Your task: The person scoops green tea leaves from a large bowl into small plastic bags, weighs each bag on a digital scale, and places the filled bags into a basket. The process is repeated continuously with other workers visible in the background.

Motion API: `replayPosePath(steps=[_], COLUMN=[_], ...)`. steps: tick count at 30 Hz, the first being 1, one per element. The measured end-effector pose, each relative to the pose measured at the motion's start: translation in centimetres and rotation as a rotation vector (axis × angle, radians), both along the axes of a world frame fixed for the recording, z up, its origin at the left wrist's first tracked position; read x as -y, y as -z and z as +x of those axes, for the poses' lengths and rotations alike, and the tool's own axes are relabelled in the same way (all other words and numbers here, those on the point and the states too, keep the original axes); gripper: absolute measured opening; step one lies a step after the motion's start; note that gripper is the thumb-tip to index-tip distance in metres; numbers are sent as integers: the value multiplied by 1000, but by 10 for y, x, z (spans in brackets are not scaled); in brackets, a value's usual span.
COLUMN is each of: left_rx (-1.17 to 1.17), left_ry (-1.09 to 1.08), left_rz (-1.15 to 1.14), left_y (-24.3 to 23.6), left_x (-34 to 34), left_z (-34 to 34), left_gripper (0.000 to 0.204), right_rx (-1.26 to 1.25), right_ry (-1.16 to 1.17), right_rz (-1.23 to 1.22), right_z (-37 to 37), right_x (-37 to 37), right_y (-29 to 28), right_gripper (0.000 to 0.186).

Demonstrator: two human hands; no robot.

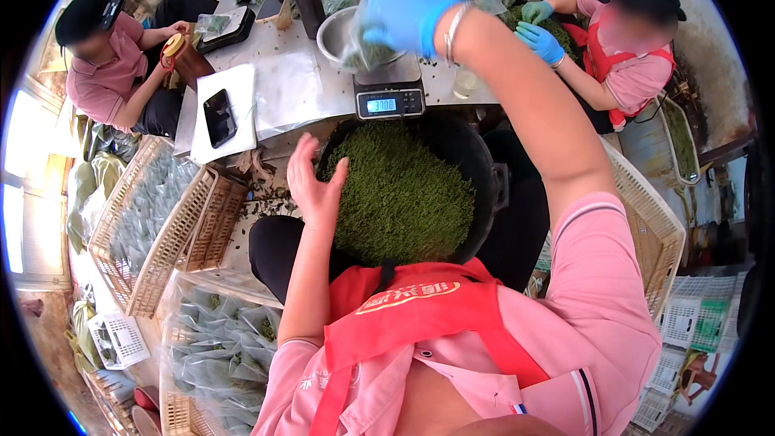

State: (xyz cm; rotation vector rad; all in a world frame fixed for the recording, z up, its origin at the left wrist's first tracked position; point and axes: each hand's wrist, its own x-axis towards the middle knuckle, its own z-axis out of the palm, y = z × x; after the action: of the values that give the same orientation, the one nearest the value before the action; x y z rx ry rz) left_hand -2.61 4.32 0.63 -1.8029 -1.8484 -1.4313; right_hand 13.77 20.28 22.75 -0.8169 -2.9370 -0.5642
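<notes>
In a blue glove, my right hand (408, 16) is closed on a clear plastic bag (363, 55) with some green bits at its bottom, over the metal bowl (329, 35). The bowl rests on a digital scale (391, 102) with a lit blue display. My bare left hand (315, 186) is open, fingers spread and holding nothing, at the left rim of a black tub (483, 169). Heaped in that tub, between my knees, are small dried green leaf bits (395, 194).
On the table (282, 89) lie a phone (219, 118) on white paper and a dark flask (306, 2). Crates of filled bags (153, 202) stand at my left. Two co-workers sit across, one holding a yellow-lidded jar (187, 64), one with gloved hands (539, 40) over green leaves.
</notes>
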Motion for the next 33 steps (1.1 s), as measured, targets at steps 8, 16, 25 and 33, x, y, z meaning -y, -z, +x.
replayPosePath(steps=[8,16,25,33], left_rx=[435,627,462,214], left_ry=[385,516,331,268], left_rz=[-720,-691,-701,-528], left_y=[61,140,120,89], left_x=[25,59,63,102], left_z=[36,68,76,78], left_gripper=[94,102,86,75], right_rx=[328,299,212,205], right_ry=[-270,-2,-91,34], right_rz=[-394,-686,-818,-964], right_z=[-18,10,42,52], right_x=[117,149,132,165], right_y=[108,171,279,200], right_gripper=[17,30,42,48])
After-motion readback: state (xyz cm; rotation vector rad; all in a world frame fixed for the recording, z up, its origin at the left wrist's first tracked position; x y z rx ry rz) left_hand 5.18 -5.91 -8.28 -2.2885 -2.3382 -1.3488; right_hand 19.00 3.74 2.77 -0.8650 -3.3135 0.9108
